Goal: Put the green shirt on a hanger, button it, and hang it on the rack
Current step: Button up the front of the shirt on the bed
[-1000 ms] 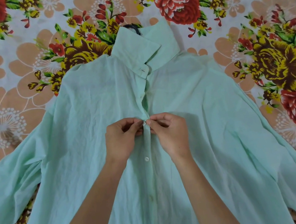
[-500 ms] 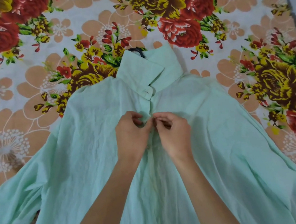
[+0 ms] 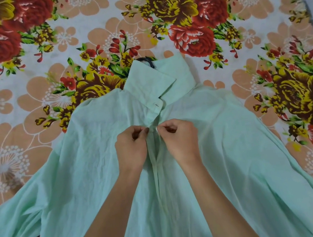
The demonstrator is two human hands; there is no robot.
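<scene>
Pinching the shirt front, left hand has thumb and forefinger curled on one edge of the opening. Right hand pinches the opposite edge the same way. Fingertips of the two hands nearly meet at the placket, just below the collar band. Whether a button sits between them cannot be told.

The green shirt lies front-up beneath both hands, and its lower part runs toward the camera under the forearms. The placket gapes a little just below the hands. The sleeves spread out left and right. The collar is just beyond the hands, with one flap folded over. A black hanger hook pokes out at the collar top. The shirt is spread on a floral bedsheet.
</scene>
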